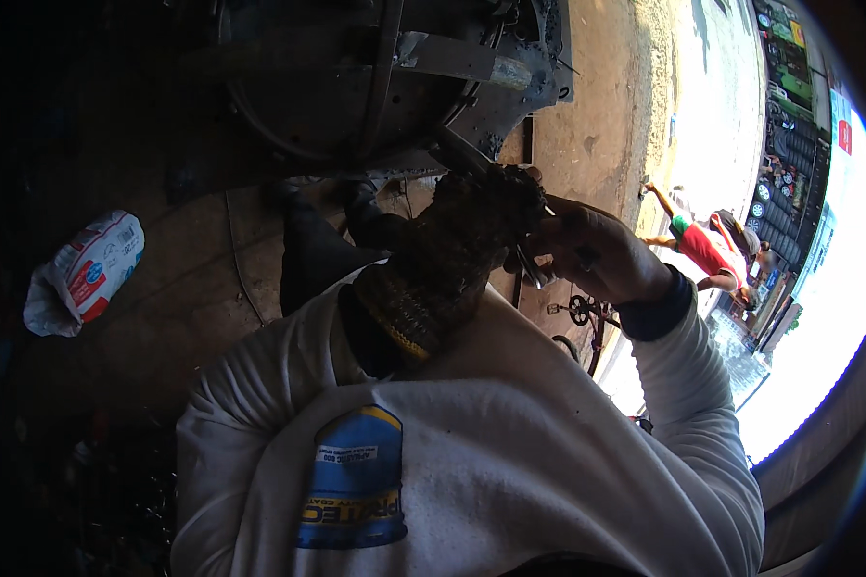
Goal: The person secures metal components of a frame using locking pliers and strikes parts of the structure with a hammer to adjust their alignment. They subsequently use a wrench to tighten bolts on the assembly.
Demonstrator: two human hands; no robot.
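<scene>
A white shirt (539,423) fills the near foreground as the wearer's bare right hand (601,252) grips a thin metal tool (530,269) right of centre, beside the left hand (457,226) in a grimy glove (423,298), its grasp impossible to tell. Good handling likely means bracing with the glove, bare fingertips clear of metal edges. Far: round metalwork (303,111).

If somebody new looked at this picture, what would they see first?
Probably the person in the red top, bright and turned sideways, near the sunny street on the right. Next, the dark, grimy gloved left hand in the middle, close to the right hand. Then perhaps the pale, crumpled bag lying on the brown floor at the left.
</scene>
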